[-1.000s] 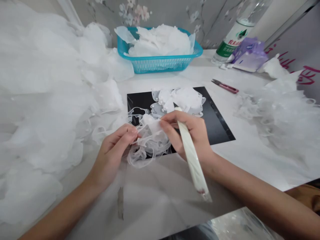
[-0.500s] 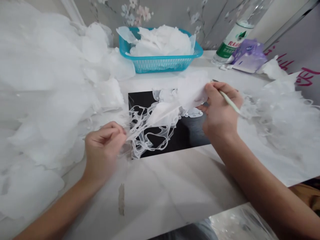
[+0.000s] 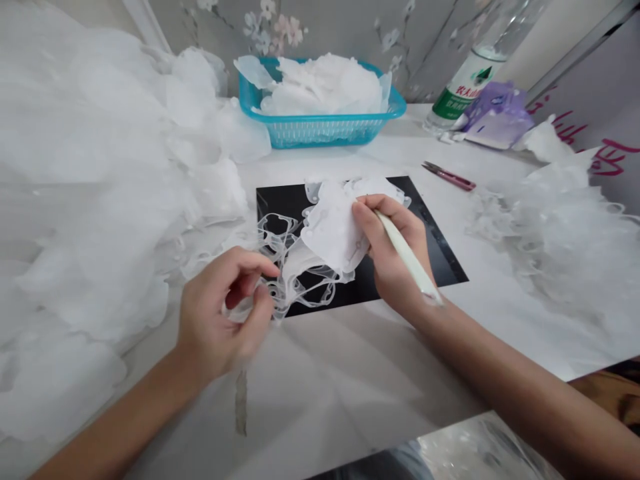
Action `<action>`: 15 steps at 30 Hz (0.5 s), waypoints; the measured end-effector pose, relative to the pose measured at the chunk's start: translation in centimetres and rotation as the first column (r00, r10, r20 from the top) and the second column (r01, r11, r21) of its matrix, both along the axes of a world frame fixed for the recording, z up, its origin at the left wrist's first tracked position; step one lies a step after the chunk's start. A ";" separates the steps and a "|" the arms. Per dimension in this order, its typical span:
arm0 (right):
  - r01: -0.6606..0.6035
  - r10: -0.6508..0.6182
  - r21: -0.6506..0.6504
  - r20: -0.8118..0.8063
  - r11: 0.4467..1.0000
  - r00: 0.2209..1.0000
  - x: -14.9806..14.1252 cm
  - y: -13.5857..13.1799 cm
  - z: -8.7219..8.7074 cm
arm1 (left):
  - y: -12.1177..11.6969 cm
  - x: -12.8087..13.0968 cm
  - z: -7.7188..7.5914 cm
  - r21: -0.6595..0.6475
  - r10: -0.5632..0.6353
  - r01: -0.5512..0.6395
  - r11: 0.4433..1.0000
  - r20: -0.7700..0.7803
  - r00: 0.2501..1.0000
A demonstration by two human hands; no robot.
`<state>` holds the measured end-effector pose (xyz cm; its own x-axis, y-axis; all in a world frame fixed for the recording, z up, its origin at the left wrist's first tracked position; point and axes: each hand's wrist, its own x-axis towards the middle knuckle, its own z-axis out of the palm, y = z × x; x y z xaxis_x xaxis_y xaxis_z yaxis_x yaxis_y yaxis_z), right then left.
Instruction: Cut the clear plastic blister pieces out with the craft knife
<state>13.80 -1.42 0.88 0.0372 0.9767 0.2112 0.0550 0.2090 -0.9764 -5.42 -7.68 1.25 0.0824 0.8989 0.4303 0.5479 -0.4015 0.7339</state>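
Note:
My right hand [image 3: 393,257] is closed on a white petal-shaped fabric piece [image 3: 333,227] and also grips a slim white tool [image 3: 407,260] that slants back toward my wrist. My left hand [image 3: 225,313] pinches a tangle of thin white leftover trim [image 3: 280,260] that loops between both hands. Both hands hover over the front edge of a black mat [image 3: 430,233] on the white table. More white cut pieces [image 3: 380,187] lie on the mat behind my right hand.
A teal basket [image 3: 320,127] heaped with white pieces stands at the back. Big piles of white gauzy fabric [image 3: 90,200] fill the left, a smaller pile [image 3: 560,247] the right. Small red scissors [image 3: 450,177], a green-labelled bottle [image 3: 465,83] and a purple packet [image 3: 497,117] lie back right.
My right hand came back from the right to over the mat with the white piece. My left hand shifted slightly toward me, still pinching the trim, which hangs slacker.

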 end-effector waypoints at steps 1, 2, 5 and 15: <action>0.024 -0.025 0.021 0.036 0.999 0.999 0.0 -0.1 0.3 | -0.2 -0.1 0.3 0.014 -0.011 0.010 1.000 0.065 0.998; 0.051 -0.055 0.054 0.077 0.997 0.995 -0.1 -0.2 0.6 | -0.3 -0.2 0.5 -0.022 -0.033 0.036 0.999 0.123 0.992; 0.097 -0.128 0.183 0.170 0.978 0.977 -0.5 -0.9 1.2 | 0.1 -0.3 1.1 -0.381 -0.152 0.284 0.880 0.339 0.928; -0.511 0.413 0.431 0.306 0.744 0.858 -1.3 -3.7 1.3 | 1.0 0.3 1.0 -0.667 0.218 0.548 0.505 0.712 0.667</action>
